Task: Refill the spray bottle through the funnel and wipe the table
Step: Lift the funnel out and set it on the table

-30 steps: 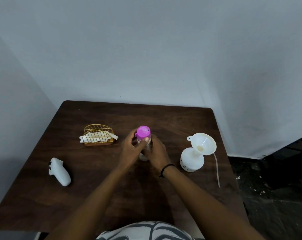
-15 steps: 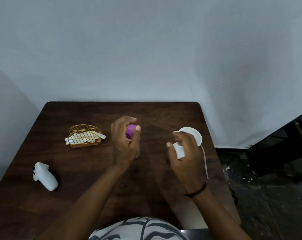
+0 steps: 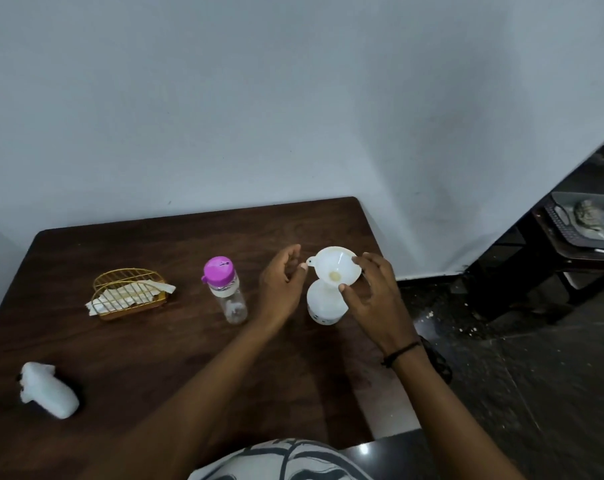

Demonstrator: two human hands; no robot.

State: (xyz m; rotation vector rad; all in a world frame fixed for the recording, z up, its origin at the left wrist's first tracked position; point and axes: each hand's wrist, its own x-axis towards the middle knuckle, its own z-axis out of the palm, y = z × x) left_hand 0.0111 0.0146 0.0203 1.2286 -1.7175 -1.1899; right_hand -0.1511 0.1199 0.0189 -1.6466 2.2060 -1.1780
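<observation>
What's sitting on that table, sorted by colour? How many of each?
White: 3 - funnel, bottle under the funnel, spray head
Clear with pink cap: 1 - small bottle
Gold: 1 - wire basket holding pale cloths
Total: 5

Bare arms, no sleeves. Thin black band [image 3: 399,353] around the right wrist, just below the right hand [image 3: 373,299]. Nothing on the left hand [image 3: 281,287]. White top with dark wavy stripes [image 3: 286,460], below the black band.
</observation>
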